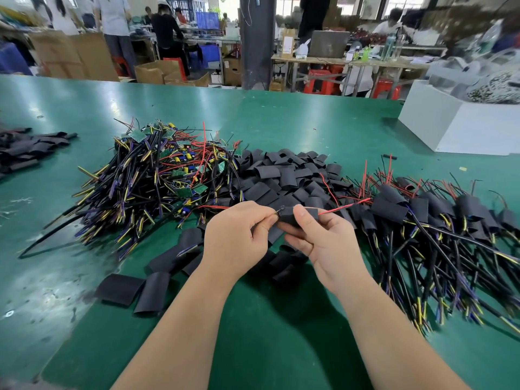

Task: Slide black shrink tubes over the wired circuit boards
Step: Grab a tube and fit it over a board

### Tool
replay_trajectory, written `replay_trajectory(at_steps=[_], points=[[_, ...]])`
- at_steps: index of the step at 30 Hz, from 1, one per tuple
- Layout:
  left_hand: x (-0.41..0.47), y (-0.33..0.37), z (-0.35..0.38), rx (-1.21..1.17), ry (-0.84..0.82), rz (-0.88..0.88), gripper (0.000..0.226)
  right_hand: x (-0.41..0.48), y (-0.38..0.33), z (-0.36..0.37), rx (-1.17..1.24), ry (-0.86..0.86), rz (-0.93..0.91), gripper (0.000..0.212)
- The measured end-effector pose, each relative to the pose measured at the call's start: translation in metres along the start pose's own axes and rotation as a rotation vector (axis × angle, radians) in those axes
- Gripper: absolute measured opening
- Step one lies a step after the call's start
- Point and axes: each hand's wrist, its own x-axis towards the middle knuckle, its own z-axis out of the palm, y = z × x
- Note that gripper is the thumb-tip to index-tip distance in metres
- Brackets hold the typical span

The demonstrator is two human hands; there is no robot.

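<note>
My left hand (pixel 239 235) pinches the cable end of a wired board just left of a black shrink tube (pixel 287 216). My right hand (pixel 318 237) grips that tube between thumb and fingers. A red wire (pixel 346 205) sticks out of the tube's right end. The board itself is hidden inside the tube and behind my fingers. A heap of bare wired circuit boards (pixel 157 178) lies to the left. Loose black tubes (pixel 284 173) are piled behind my hands. Sleeved boards (pixel 422 215) lie in a pile on the right.
The green table (pixel 253 319) carries several flat tubes (pixel 135 288) near its front left, more black pieces (pixel 25 150) at the far left and a white box (pixel 455 125) at the far right. People work at benches in the background.
</note>
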Motion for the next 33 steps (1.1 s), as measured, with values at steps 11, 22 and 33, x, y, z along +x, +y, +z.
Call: replay_trajectory(at_steps=[11, 22, 33], points=[[-0.001, -0.003, 0.003, 0.175, -0.084, 0.032, 0.017, 0.002, 0.006, -0.005, -0.323, 0.018, -0.154, 0.019], [-0.002, -0.001, 0.005, -0.465, -0.032, -0.193, 0.043, 0.007, -0.013, 0.006, 0.304, 0.093, -0.112, 0.046], [0.000, -0.050, -0.006, 0.387, 0.042, -0.788, 0.048, 0.016, -0.097, -0.062, -1.150, 0.786, -0.461, 0.041]])
